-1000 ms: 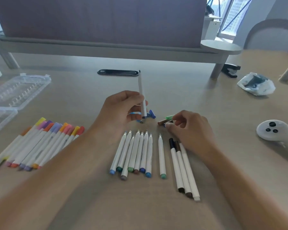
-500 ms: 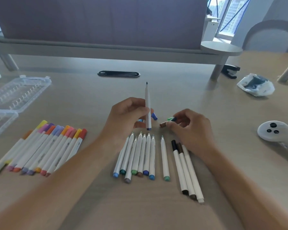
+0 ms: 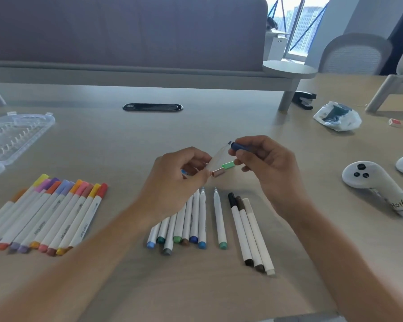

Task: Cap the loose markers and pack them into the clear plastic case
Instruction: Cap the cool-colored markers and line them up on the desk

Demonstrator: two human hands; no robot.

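Left hand (image 3: 184, 173) fingers pinch the marker (image 3: 216, 156), tip angled up-right, right hand (image 3: 263, 163) fingers clamp the blue cap (image 3: 239, 147) just at that tip, roughly in line.

A pale wooden table (image 3: 219, 298) carries everything. At left lies a row of capped white markers with bright caps (image 3: 49, 214); at centre, uncapped white markers (image 3: 186, 219); right of them, three dark-capped ones (image 3: 249, 231). An open clear plastic case (image 3: 12, 135) sits upper left, a white controller (image 3: 377, 184) far right.
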